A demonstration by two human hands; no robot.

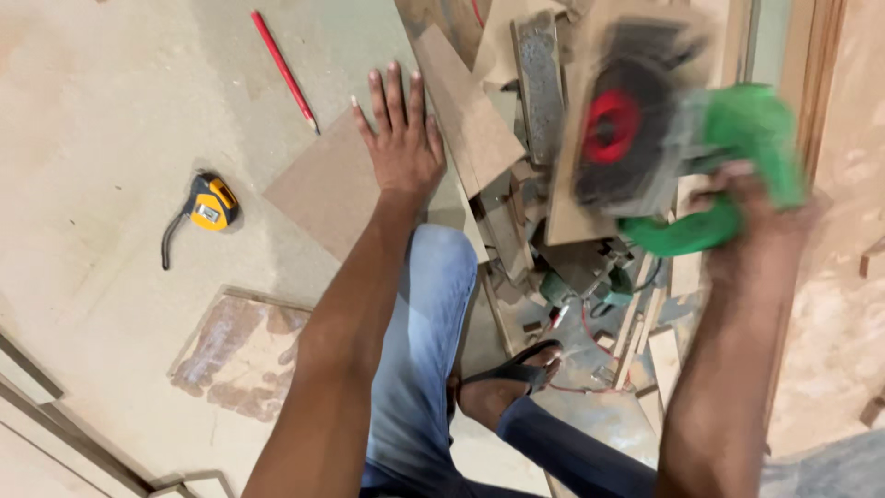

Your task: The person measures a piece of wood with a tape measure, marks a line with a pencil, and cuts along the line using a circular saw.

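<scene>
Holding a green circular saw (687,152) in my right hand (747,198), I note the tool sits raised at the upper right of the frame, above a heap of wood offcuts (479,129). My right hand is closed round the green loop handle. The saw is motion-blurred, so fine detail cannot be confirmed. Its dark round blade guard with the red hub faces the camera. Long axis: from the handle at right to the blade at left, roughly level across the frame, blade end pointing toward centre.

My left hand (401,138) lies flat, fingers spread wide, holding nothing, palm down on a brown board piece (327,184) at upper centre. That board rests on the large pale sheet (111,111) that fills the left of the frame.

Progress, as a judgement: the offcuts suggest much cutting is already done. The blade is clear of the brown board, and I can see no fresh cut in it; whether it carries a marked line I cannot tell. Any cut on this piece appears not yet started.

Other items: a red pencil (284,69) lies at upper left on the sheet, tip toward lower right. A yellow tape measure (212,203) lies at left, well apart from my left hand. A sandalled foot (512,378) shows at lower centre.
</scene>
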